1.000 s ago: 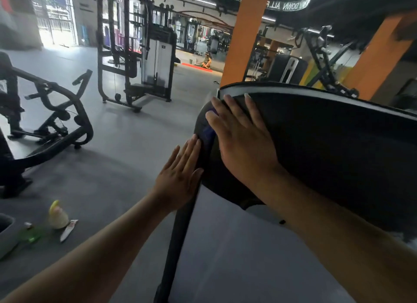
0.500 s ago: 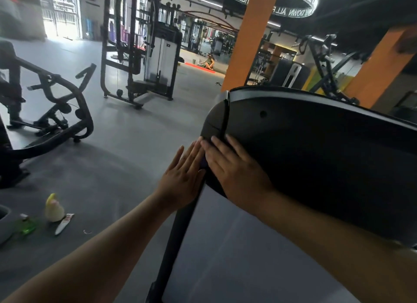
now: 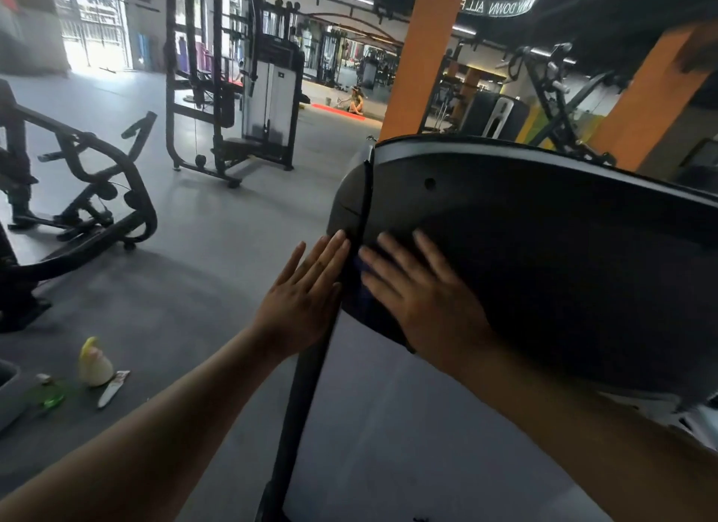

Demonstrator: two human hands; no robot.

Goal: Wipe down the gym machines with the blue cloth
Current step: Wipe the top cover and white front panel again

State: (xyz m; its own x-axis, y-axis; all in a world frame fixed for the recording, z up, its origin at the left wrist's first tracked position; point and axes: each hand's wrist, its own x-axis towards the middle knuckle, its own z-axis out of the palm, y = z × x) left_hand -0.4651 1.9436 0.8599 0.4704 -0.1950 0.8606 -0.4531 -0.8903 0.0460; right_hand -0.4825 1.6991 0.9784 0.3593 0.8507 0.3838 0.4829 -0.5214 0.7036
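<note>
A large black curved machine panel (image 3: 544, 249) with a grey top rim fills the right half, standing on a dark post (image 3: 299, 412). My right hand (image 3: 423, 296) lies flat on the panel's lower left part with fingers spread, pressing the blue cloth (image 3: 363, 273), of which only a sliver shows at my fingers. My left hand (image 3: 307, 292) rests flat with straight fingers against the panel's left edge, just left of a vertical seam.
On the grey floor at lower left lie a white bottle with a yellow cap (image 3: 94, 362), a small green bottle (image 3: 52, 397) and a tube (image 3: 112, 387). A black frame machine (image 3: 97, 207) stands left, a cable station (image 3: 268, 105) behind. Orange pillars (image 3: 423, 55) rise beyond.
My right hand slid down the panel from its upper left rim to its lower left part, then shifted slightly right. The left hand stayed at the panel's edge.
</note>
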